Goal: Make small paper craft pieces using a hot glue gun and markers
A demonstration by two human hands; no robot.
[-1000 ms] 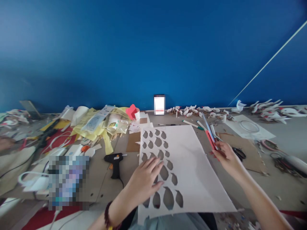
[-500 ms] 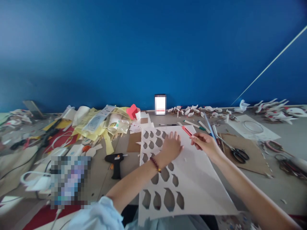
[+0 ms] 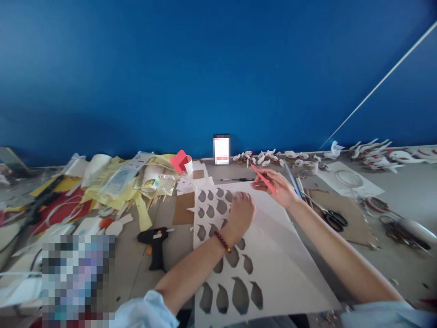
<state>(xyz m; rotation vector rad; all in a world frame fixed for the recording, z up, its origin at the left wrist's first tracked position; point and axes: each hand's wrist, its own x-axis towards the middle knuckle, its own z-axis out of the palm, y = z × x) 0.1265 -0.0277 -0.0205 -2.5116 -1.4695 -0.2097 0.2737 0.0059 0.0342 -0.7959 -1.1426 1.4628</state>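
A large white sheet (image 3: 273, 259) with several leaf-shaped holes cut along its left side lies on the table in front of me. My left hand (image 3: 241, 213) rests on it near the upper cutouts, fingers curled down against the paper. My right hand (image 3: 275, 184) hovers over the sheet's far edge, closed on a red utility knife (image 3: 263, 178) that points up and to the left.
A black glue gun (image 3: 153, 241) lies left of the sheet. Yellow packets and paper rolls (image 3: 126, 180) are piled at the back left. Pens (image 3: 293, 180), scissors (image 3: 329, 217) and brown cardboard (image 3: 348, 214) lie at the right. White cutouts (image 3: 273, 158) line the blue wall.
My right hand picked the red knife up from the pens at the right and carried it left and up to the sheet's far edge. My left hand slid up the sheet.
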